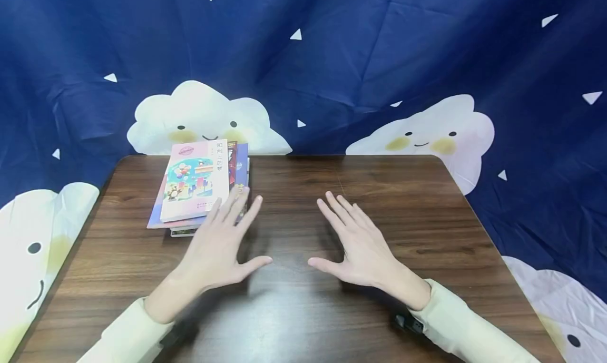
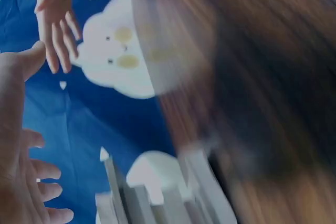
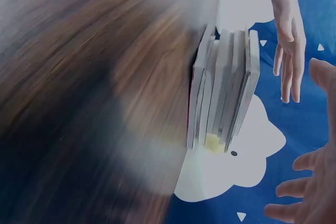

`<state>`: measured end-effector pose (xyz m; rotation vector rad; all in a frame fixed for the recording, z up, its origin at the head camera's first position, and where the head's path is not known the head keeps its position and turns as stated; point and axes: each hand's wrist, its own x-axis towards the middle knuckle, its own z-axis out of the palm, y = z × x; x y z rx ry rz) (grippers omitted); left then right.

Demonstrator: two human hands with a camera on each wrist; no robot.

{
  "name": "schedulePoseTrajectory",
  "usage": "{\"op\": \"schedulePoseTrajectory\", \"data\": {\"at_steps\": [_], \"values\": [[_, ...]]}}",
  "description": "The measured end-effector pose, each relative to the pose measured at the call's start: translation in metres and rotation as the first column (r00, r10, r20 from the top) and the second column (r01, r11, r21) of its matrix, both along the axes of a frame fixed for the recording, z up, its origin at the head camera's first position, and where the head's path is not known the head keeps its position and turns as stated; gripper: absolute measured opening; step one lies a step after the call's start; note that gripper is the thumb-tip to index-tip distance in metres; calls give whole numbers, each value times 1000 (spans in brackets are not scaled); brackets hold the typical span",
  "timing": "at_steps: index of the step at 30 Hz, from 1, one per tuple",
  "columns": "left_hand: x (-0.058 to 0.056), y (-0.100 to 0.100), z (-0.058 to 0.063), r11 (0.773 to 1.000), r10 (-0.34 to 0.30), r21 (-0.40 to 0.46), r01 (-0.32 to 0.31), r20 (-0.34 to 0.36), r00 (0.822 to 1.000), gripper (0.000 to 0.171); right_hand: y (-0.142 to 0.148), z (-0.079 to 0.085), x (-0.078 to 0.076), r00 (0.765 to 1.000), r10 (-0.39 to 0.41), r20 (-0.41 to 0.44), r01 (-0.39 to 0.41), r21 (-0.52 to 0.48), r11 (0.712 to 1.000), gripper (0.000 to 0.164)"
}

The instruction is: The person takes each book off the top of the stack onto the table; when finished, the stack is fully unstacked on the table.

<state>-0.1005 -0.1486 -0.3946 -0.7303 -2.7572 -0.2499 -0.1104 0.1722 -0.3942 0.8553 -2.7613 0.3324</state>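
A stack of several books [image 1: 195,181] lies at the left of the table, with a pink-and-white book showing an illustrated cover on top. In the right wrist view the stack's page edges [image 3: 220,87] face the camera. My left hand [image 1: 215,249] hovers with fingers straight and spread, its fingertips overlapping the stack's near right corner in the head view; the left wrist view shows this hand [image 2: 21,150] apart from the books [image 2: 157,203]. To the right, my right hand [image 1: 360,247] is held over bare wood, fingers extended, thumb pointing inward. Neither hand holds anything.
The dark wooden table [image 1: 294,321] has rounded far corners. Behind it hangs a blue curtain [image 1: 332,52] printed with smiling white clouds and small triangles. A small black device [image 1: 408,323] sits under the right sleeve.
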Motion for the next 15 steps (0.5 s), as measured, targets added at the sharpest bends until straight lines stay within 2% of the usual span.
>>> {"op": "schedulePoseTrajectory", "data": {"at_steps": [4, 9, 12, 15], "values": [[-1, -27, 6, 996, 70, 53, -72, 42, 997, 112, -12, 0, -8, 982, 14, 190, 16, -152, 988, 104], [-7, -70, 10, 974, 179, 127, -190, 96, 979, 107, -33, -6, -31, 931, 52, 362, 72, -323, 944, 91], [-12, -97, 10, 945, 239, 186, -268, 162, 957, 101, -50, -13, -47, 896, 109, 431, 98, -431, 897, 82], [-18, -120, 8, 908, 281, 253, -333, 220, 934, 97, -70, -19, -62, 843, 192, 502, 144, -555, 819, 72]]}}
